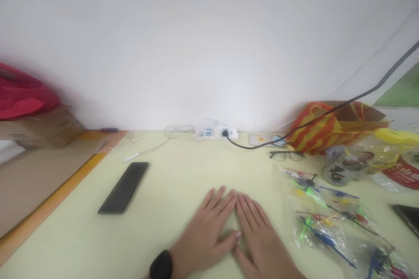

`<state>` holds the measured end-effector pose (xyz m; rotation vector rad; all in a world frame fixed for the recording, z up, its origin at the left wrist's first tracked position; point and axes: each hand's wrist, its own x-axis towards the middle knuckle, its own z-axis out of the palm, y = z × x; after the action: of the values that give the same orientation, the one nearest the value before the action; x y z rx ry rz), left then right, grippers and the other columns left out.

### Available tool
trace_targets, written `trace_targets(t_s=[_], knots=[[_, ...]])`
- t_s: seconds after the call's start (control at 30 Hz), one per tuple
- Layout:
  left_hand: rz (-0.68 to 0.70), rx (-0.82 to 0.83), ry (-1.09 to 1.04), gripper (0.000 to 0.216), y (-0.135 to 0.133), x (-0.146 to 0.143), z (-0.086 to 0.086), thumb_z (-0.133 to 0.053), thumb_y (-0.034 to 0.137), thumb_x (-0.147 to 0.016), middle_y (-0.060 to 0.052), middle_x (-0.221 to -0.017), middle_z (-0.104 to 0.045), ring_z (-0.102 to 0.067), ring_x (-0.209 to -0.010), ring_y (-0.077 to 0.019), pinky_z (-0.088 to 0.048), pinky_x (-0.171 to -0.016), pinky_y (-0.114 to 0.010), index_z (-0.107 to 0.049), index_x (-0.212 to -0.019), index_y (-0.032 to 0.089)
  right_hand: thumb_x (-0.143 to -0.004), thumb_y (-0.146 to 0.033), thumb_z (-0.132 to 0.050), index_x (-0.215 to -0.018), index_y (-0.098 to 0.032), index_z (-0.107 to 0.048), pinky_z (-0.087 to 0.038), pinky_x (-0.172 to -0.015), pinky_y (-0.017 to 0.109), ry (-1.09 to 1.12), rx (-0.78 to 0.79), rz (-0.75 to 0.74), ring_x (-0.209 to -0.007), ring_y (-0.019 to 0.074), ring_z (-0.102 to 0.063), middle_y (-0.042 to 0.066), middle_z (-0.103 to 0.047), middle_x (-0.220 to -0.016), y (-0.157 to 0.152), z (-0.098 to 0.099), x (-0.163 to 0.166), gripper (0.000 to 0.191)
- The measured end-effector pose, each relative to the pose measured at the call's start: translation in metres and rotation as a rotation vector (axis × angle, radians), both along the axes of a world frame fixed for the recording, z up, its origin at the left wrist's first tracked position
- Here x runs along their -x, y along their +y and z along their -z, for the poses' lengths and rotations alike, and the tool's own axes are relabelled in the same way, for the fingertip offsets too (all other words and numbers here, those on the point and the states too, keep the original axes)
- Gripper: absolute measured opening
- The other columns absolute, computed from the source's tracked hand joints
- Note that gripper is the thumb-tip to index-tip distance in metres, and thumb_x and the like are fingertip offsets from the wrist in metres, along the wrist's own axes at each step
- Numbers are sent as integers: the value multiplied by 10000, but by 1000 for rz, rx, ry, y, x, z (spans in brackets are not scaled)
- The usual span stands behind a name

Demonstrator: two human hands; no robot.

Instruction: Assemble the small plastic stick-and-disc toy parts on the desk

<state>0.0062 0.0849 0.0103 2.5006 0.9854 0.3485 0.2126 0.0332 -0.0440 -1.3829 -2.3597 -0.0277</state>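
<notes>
Lying flat and uncurled, left hand (203,234) and right hand (262,239) touch on the pale tabletop (176,174), white wall (196,52) along its far edge.

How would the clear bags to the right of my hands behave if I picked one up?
The bags would probably be floppy and slippery, as their film looks thin, wrinkled and shiny. They are likely light, holding slender pieces. The long blue piece looks straight, so it may stay stiffer than the film.
</notes>
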Motion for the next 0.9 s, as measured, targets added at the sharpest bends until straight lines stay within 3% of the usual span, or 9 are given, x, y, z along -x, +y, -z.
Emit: trace_targets(t_s=[0.37, 0.5, 0.67, 0.9], knots=[[-48, -85, 68, 660, -9, -3, 7, -395, 369, -1066, -49, -1728, -235, -177, -1612, -265, -210, -1322, -537, -184, -1676, 233, -971, -318, -470, -1660, -60, -247, -281, -1293, 540, -23, 115, 55, -1596, 297, -209, 139, -195, -1716, -2, -16, 11, 769], [-107, -109, 91, 652, -11, -6, 9, -402, 387, -1054, -54, -1734, -217, -125, -1618, -316, -120, -1312, -613, -228, -1664, 236, -958, -323, -457, -1649, -41, -273, -234, -1308, 519, -21, 196, 61, -1599, 283, -199, 146, -192, -1716, -3, -22, 12, 769], [-107, -121, 100, 650, -15, -8, 9, -387, 391, -1052, -45, -1737, -214, -118, -1621, -307, -87, -1320, -588, -236, -1661, 219, -954, -347, -454, -1654, -44, -263, -203, -1314, 500, -10, 274, 98, -1602, 278, -192, 140, -193, -1720, -6, -28, 14, 786], [-135, -194, 100, 627, -26, -9, 11, -398, 394, -1051, -43, -1720, -276, -184, -1607, -316, -138, -1314, -574, -294, -1645, 223, -973, -378, -438, -1647, -32, -278, -203, -1312, 481, -5, 241, 112, -1597, 271, -211, 137, -232, -1711, -17, -29, 14, 774]])
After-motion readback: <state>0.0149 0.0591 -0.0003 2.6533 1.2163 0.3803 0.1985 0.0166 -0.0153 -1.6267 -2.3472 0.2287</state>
